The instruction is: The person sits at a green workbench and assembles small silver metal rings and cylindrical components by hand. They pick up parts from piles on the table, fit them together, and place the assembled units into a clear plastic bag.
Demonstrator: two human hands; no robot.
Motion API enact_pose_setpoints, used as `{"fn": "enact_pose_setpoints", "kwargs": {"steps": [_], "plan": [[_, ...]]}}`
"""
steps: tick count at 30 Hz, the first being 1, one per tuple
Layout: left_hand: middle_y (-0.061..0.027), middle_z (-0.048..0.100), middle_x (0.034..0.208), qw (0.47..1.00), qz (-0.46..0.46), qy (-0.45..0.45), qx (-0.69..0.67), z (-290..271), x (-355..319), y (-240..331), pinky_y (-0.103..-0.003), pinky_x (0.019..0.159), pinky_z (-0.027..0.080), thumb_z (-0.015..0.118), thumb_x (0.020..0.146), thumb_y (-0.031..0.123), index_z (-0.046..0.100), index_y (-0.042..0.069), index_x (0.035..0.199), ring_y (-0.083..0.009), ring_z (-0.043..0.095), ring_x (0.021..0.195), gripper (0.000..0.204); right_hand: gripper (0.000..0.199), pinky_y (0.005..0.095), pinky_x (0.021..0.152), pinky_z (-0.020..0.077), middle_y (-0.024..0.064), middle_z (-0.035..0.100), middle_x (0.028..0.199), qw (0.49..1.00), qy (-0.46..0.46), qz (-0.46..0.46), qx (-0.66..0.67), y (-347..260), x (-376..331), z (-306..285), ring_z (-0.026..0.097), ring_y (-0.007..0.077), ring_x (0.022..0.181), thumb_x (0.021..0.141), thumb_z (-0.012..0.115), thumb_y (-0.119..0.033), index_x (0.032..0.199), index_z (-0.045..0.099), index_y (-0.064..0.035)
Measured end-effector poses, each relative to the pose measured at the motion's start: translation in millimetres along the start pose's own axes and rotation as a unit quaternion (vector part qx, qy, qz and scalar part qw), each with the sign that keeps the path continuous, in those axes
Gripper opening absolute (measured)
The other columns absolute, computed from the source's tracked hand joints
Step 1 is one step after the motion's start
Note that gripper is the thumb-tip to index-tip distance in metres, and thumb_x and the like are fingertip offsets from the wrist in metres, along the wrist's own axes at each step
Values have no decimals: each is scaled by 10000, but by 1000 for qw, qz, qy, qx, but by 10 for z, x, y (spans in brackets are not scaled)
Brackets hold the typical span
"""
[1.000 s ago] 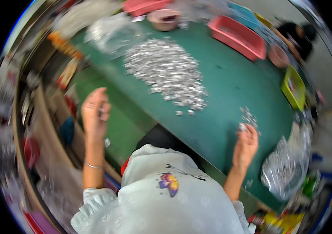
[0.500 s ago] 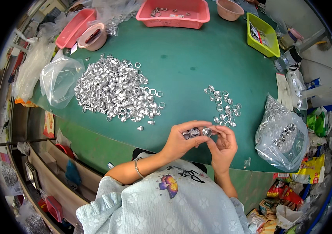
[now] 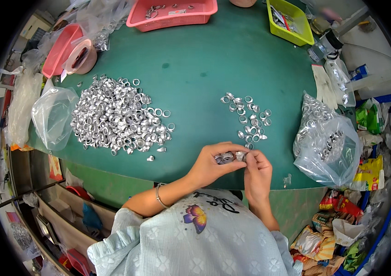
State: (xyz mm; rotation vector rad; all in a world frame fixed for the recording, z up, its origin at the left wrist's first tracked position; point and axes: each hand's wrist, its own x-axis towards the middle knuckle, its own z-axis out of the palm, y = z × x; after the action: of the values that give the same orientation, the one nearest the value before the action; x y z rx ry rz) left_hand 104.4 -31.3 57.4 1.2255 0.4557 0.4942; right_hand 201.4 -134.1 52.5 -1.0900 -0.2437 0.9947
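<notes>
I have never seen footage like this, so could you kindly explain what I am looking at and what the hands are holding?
There is no machine: a person wears a wide fisheye camera on the head, looking down, so edges bend. The left hand and right hand meet at the near edge of the green table, pinching small silver metal rings between the fingers. A big ring pile lies to the left, a smaller group of rings just beyond the hands, and a clear bag of rings to the right.

A green-topped worktable (image 3: 195,60) fills the scene under even, bright light. Pink trays (image 3: 177,11) and a yellow-green bin (image 3: 292,20) line its far edge; clear plastic bags (image 3: 53,117) and colourful wrappers (image 3: 342,221) crowd the sides.
</notes>
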Motion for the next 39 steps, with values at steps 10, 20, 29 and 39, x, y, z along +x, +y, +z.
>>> {"fn": "enact_pose_setpoints", "kwargs": {"steps": [10,20,29,39], "plan": [[-101,561,802,943,-159,-62,-284,-181,-34,-139,-176,345,296,467,911,266,545,32,939,-103,513,523,248,232,371,772,387,111,557,953,711,121,-274,-636,-9,456,-650,486,277,893,748,617,-9,978,585,-12],[-26,576,833,935,-228,47,-266,-85,-76,-330,-162,398,314,627,832,164,604,31,1012,-70,514,588,225,106,219,571,395,58,621,756,986,108,-42,-123,-7,215,-502,507,97,616,705,681,38,790,618,40],[-13,557,853,973,-193,11,-123,93,-114,-192,-165,415,293,649,789,57,579,27,1125,-54,461,577,345,173,324,649,454,92,604,800,771,39,-393,-500,-21,-7,-179,549,248,738,602,693,70,752,624,17],[-77,559,832,887,-203,-125,-394,-124,-121,-333,-170,373,296,527,874,214,542,32,1084,-105,518,570,278,205,254,647,408,93,622,852,876,103,-246,-402,-37,134,-362,540,176,741,726,614,65,920,614,-1]]}}
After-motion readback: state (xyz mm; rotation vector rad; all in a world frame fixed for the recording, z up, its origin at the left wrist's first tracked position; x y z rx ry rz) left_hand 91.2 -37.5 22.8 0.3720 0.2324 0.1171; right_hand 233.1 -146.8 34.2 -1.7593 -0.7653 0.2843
